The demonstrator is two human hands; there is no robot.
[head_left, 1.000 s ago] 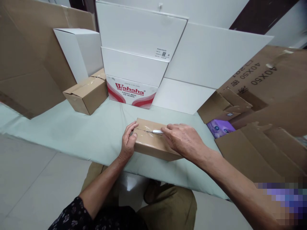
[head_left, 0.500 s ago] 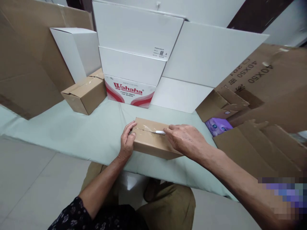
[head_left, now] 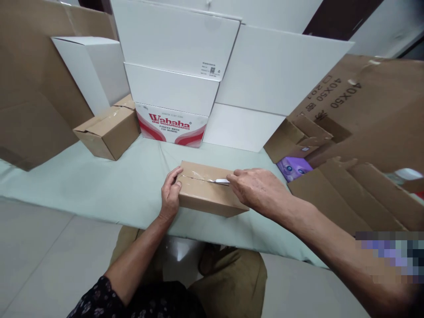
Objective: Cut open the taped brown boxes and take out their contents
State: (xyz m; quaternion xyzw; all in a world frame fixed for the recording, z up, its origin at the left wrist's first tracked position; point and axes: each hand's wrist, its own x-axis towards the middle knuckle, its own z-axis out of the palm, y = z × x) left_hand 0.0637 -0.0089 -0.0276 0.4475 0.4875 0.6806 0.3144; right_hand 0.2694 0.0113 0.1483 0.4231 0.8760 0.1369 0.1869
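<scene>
A small brown cardboard box lies on the green cloth in front of me, its taped seam running lengthwise along the top. My left hand grips the box's left end, thumb near the top edge and fingers behind the corner. In my right hand is a knife with a thin pale blade; the curled fingers hide its handle. The blade lies along the seam, its tip pointing left and touching the tape line. The right end of the box is partly covered by the right hand.
Another brown box sits at the back left. White cartons, one a Wahaha carton, stand across the back. At right are a purple box, opened cardboard and a large printed carton. The cloth's front edge is near my knees.
The whole view has shifted, so most things appear a little further left. Relative to the box, the knife has moved slightly right along the seam. Both hands keep their holds.
</scene>
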